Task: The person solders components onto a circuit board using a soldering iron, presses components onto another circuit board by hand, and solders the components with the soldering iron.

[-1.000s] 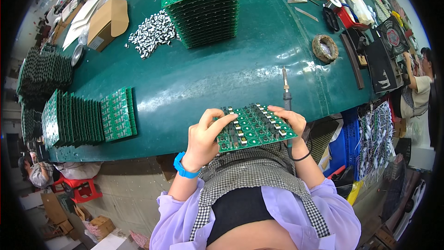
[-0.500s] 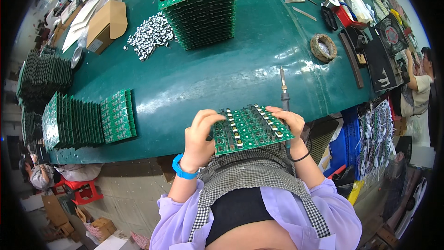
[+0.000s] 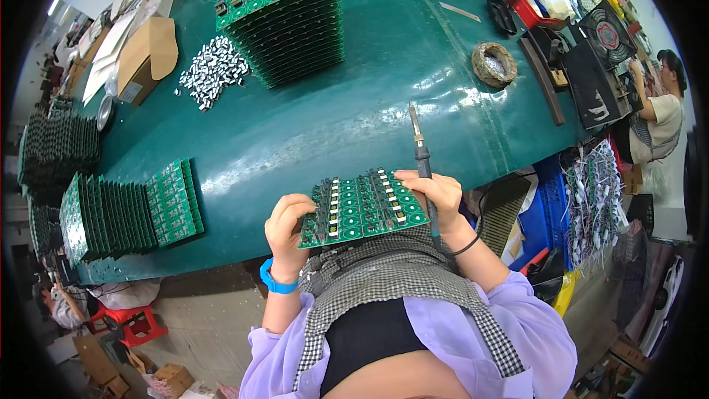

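Head view: a green rectangular circuit board panel (image 3: 363, 205) studded with small silver and black parts is held level over the near edge of the dark green bench (image 3: 325, 114). The left hand (image 3: 286, 225) pinches its left edge, fingers curled. The right hand (image 3: 441, 193) grips its right edge, with a slim black-handled soldering iron (image 3: 421, 154) against the fingers. A tall stack of green boards (image 3: 284, 11) stands well apart, loose silver parts (image 3: 213, 72) beside it.

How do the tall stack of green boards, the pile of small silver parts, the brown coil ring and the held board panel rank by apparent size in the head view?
1. tall stack of green boards
2. held board panel, though nearness to the camera enlarges it
3. pile of small silver parts
4. brown coil ring
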`<state>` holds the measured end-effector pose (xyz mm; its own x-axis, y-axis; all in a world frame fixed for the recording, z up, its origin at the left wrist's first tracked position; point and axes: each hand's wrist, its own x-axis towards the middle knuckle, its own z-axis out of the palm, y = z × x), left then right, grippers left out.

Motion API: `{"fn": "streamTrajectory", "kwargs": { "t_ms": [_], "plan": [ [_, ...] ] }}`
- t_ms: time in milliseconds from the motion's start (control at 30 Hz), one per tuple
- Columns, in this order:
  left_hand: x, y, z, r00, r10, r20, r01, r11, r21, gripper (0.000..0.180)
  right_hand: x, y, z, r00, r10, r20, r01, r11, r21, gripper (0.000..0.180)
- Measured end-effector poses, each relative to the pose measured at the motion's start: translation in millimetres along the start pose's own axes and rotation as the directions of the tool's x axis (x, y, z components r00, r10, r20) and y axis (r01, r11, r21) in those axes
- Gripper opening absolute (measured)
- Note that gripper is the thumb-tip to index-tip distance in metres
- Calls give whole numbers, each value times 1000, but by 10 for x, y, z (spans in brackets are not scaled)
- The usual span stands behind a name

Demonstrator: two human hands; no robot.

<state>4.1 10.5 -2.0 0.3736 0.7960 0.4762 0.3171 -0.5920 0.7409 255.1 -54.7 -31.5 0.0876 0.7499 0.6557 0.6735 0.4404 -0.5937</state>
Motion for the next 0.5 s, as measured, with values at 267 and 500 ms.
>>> {"fn": "streamTrajectory", "kwargs": {
  "t_ms": [267,500],
  "plan": [
    [-29,11,12,999,-51,-3,51,998,-47,19,39,-32,-9,999,48,8,-48,996,69,28],
    [-35,24,-7,998,-67,1,67,996,-51,18,126,-173,-102,998,45,40,-52,979,196,36]
  ]
}}
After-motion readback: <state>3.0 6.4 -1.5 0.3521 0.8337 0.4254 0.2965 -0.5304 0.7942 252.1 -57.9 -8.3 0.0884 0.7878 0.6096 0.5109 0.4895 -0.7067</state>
